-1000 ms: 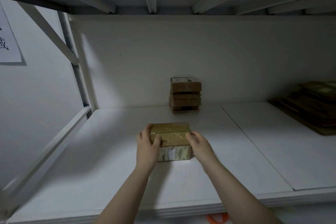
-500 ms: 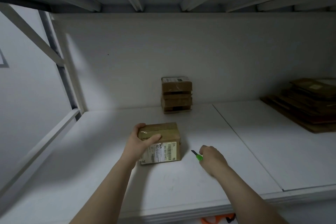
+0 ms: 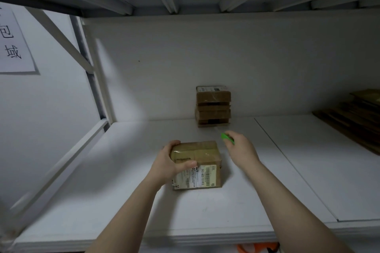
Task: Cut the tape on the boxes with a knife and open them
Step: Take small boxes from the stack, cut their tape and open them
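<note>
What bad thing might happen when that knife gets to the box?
1. The left hand grips the box over its taped top, so if the green knife in the right hand slips, it might nick those fingers.
2. The box stands loose on the shelf, so a hard push may slide it.
3. A deep cut might scratch whatever is inside.

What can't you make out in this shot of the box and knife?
All from the head view.
Knife: only a blurred green end shows; the right hand covers the rest.
Box label: print too small to read.
Cardboard pile: cut off by the right edge.
Orange thing: cut off by the bottom edge.
</note>
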